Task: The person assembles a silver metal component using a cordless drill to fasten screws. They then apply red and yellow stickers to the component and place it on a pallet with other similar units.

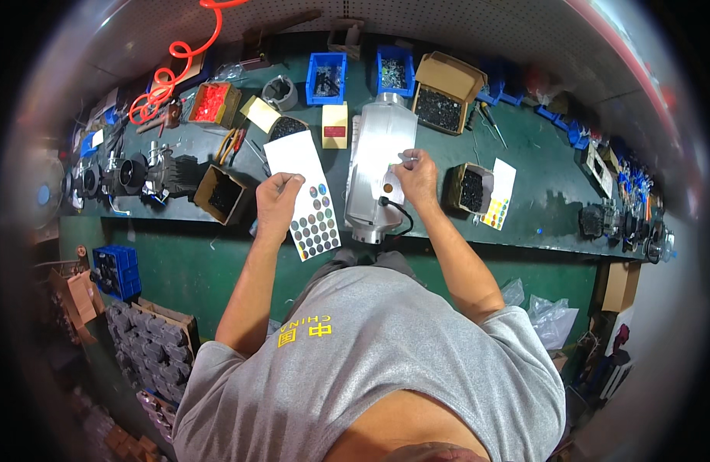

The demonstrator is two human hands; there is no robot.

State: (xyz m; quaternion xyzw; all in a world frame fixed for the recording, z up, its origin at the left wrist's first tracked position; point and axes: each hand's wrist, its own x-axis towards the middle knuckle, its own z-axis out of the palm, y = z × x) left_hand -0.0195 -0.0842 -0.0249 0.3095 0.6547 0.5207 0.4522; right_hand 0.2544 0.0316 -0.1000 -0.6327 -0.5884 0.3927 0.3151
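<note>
My left hand (278,202) pinches the edge of a white sticker sheet (297,158), holding it tilted above the bench's front edge. Rows of dark, shiny round stickers fill its lower part; the upper part is bare. Right of it lies a silver metal heater-like unit (383,138) with a black cable (403,212) coming out near its front end. One round orange-brown sticker (388,188) is on its casing. Over the casing's right side, my right hand (418,179) has thumb and fingers pinched together. A small greenish spot shows at the fingertips; what they hold is too small to tell.
Blue bins (326,78) of small parts and an open cardboard box (440,108) of black screws line the back. A small box (470,189) and another sticker sheet (500,196) lie right. Motor-like assemblies (170,175) stand left. A red coiled hose (166,81) hangs at back left.
</note>
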